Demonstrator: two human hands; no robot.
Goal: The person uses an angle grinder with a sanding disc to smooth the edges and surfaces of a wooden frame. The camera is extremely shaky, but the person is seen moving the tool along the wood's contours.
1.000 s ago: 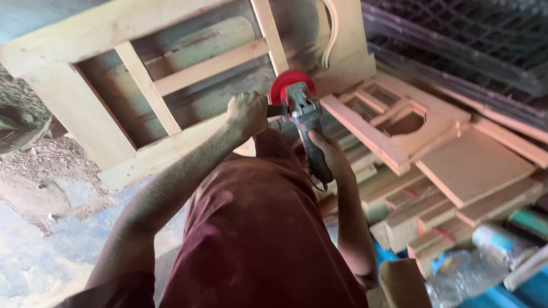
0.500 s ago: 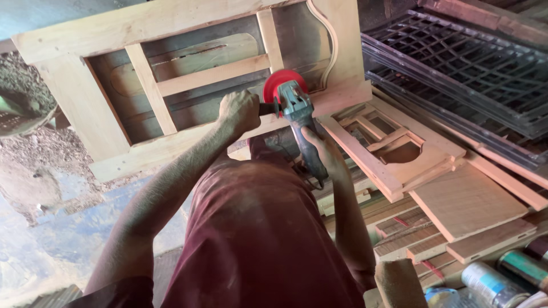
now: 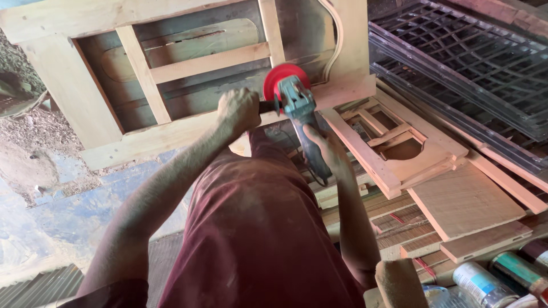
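Observation:
I hold an angle grinder [image 3: 299, 114] with a red disc guard [image 3: 278, 78] against the lower rail of a large pale wooden frame [image 3: 171, 132]. My left hand [image 3: 239, 109] is shut on the grinder's black side handle. My right hand [image 3: 323, 146] grips the grinder's dark rear body, with the cord hanging below it. The disc touches the rail near the frame's curved right upright. My maroon-clad leg [image 3: 257, 228] fills the lower middle of the view.
A smaller wooden frame [image 3: 394, 142] and flat boards [image 3: 462, 199] are stacked on the right. Dark metal grilles [image 3: 468, 57] lean at the top right. Spray cans [image 3: 485, 282] lie at the bottom right. Sawdust and a blue floor [image 3: 51, 194] are on the left.
The view has shifted slightly, so the frame sits a little higher and to the left. Both hands keep their grip on the grinder at the same spot on the rail.

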